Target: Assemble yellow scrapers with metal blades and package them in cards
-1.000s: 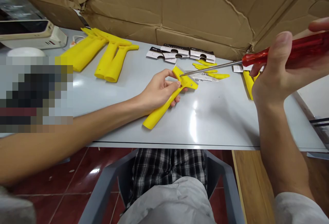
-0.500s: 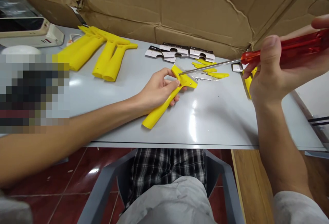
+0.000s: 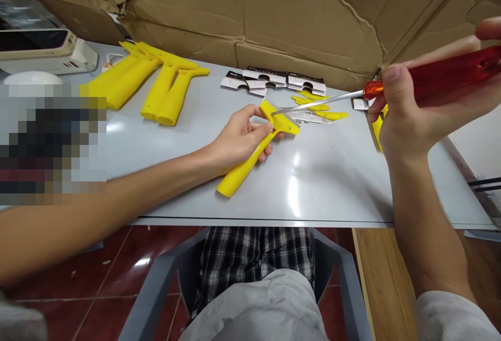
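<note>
My left hand (image 3: 246, 135) is closed around the neck of a yellow scraper (image 3: 245, 169), whose round handle slants down toward the table's front edge. A thin metal blade shows along the far side of its head. My right hand (image 3: 415, 101) grips a screwdriver (image 3: 442, 77) with a translucent red handle. The screwdriver's metal shaft slopes down to the left, its tip on a screw spot at the upper left of the scraper head. A second screw shows bare at the head's right end. Behind the head lie several yellow strips (image 3: 331, 115) and metal pieces (image 3: 309, 116).
Several yellow scraper handles (image 3: 170, 90) lie at the back left. Black-and-white folded cards (image 3: 266, 77) sit along the cardboard wall (image 3: 188, 7). Another yellow piece (image 3: 376, 130) is partly hidden behind my right hand. A phone (image 3: 33, 41) rests on a white box at the far left.
My right hand has turned a little on the screwdriver, and the thumb and handle have shifted slightly left. The tip stays on the same spot; my left hand and the scraper hold still.
</note>
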The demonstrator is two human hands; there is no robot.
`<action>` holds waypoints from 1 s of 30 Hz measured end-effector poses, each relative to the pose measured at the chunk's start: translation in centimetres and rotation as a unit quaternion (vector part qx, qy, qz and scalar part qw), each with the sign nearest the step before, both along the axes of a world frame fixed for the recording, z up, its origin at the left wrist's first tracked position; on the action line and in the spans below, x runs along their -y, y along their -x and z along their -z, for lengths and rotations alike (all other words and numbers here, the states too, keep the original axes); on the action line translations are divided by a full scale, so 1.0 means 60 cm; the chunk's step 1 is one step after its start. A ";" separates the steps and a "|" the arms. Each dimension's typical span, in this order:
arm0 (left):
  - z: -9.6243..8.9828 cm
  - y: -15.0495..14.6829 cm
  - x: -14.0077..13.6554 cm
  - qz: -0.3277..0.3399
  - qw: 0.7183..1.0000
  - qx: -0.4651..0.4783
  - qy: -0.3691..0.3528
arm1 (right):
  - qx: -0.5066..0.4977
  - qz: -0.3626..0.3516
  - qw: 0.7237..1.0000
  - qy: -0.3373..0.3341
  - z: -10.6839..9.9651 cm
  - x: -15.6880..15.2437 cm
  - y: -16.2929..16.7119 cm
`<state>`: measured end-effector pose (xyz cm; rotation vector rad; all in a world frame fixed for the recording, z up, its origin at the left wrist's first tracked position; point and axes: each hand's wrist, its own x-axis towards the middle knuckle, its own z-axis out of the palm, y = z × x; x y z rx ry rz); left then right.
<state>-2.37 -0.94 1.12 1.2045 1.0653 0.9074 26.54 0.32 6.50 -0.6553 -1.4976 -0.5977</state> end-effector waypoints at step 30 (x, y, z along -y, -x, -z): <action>-0.003 -0.002 0.001 0.002 1.000 -0.008 0.008 | -0.108 -0.072 0.991 0.023 0.006 -0.024 0.009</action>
